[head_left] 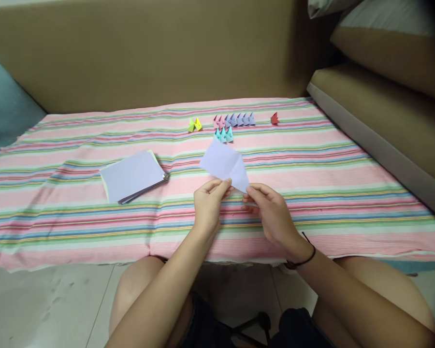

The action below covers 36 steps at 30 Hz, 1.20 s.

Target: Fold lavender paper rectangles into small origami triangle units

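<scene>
Nearest, pale floor tiles [58,304] show on both sides of the person's bent knees and dark clothing [210,324]. Beyond the knees runs the near edge of a striped cloth [94,241], pink with green, blue, yellow and red bands. A thin black cord [308,258] circles the right wrist.

Over the cloth, right of the middle of its near edge, the left hand [208,203] pinches the lower edge of a lavender paper sheet [221,162] between thumb and fingers. The right hand [273,212] has the sheet's right corner between thumb and forefinger, its other fingers loosely curled beneath. A crease crosses the sheet toward its right part; whether the paper touches the cloth cannot be told.

To the left, well apart from the hands, lies a stack of paper [132,178], lavender on top with a pale yellowish edge beneath and something small and dark at its right corner.

Past the sheet's upper tip stand three teal folded pieces [223,135]. Behind them, toward the far edge, are two yellowish folded pieces [195,125], then pink folded pieces [218,122] and lavender folded pieces [239,120] in one row, with a red folded piece [274,119] apart at the right. An olive-brown backrest [159,53] rises along the far edge.
</scene>
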Tool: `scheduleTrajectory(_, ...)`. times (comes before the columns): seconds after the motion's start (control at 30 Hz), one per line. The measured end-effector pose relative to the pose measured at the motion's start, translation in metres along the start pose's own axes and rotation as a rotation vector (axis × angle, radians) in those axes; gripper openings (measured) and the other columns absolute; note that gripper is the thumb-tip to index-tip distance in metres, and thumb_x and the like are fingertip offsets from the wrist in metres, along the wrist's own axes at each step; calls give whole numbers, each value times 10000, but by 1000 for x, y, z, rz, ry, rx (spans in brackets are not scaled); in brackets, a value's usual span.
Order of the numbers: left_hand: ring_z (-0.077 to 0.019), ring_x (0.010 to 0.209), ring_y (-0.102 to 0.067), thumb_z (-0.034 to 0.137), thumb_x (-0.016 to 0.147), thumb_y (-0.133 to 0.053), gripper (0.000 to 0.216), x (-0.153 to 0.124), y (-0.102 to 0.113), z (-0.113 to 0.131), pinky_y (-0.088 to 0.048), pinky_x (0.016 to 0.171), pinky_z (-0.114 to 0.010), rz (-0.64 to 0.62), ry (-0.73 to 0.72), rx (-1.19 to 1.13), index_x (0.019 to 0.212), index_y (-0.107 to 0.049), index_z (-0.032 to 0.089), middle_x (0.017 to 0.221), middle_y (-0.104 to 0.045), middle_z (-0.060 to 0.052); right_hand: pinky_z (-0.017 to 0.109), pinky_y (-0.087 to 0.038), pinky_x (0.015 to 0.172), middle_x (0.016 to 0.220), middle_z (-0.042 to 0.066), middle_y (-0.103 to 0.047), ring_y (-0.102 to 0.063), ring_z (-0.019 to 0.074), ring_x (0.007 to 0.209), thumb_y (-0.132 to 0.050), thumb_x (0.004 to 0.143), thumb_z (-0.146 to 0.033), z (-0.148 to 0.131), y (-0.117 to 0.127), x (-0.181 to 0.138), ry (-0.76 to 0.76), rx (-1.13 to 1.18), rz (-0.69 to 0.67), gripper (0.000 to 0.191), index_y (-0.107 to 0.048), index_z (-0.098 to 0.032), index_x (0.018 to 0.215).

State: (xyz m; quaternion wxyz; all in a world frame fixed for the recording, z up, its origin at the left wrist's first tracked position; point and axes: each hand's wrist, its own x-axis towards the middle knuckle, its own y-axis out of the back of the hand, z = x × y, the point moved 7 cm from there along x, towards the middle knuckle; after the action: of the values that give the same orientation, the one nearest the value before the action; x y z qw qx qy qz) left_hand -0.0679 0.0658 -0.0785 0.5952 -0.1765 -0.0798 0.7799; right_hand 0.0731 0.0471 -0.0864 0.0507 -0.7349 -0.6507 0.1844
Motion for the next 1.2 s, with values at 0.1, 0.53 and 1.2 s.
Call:
scheduleTrajectory(0.1, -142, 650, -664, 271, 600, -788, 198, -5, -3, -4, -512, 672, -241, -16, 63, 24, 602, -654, 126, 616, -690, -37, 199, -496, 521, 704, -14, -571, -547, 121, 696, -685, 734, -393, -9, 9, 9, 57, -59, 20, 224, -651, -193, 829)
scheduleTrajectory(0.53, -216, 1176, -525, 404, 835, -568, 309, -11, 8, 84, -386, 991, -319, -123, -539, 698, 1071, -646, 220, 1217, -624, -58, 236, -463, 574, 670, -9, -566, -524, 113, 620, -609, 811, -314, -60, 15, 8, 306, -450, -223, 150, -665, -175, 820)
scheduleTrajectory(1.2, -114, 543, -514, 431, 743, -662, 308, -24, -16, 25, -353, 461, -209, -628, 24, 783, 781, -743, 136, 656, -656, -40, 271, -439, 596, 745, 24, -664, -587, 168, 695, -618, 774, -317, -66, 44, 2, 239, -839, -302, 152, -676, -182, 738)
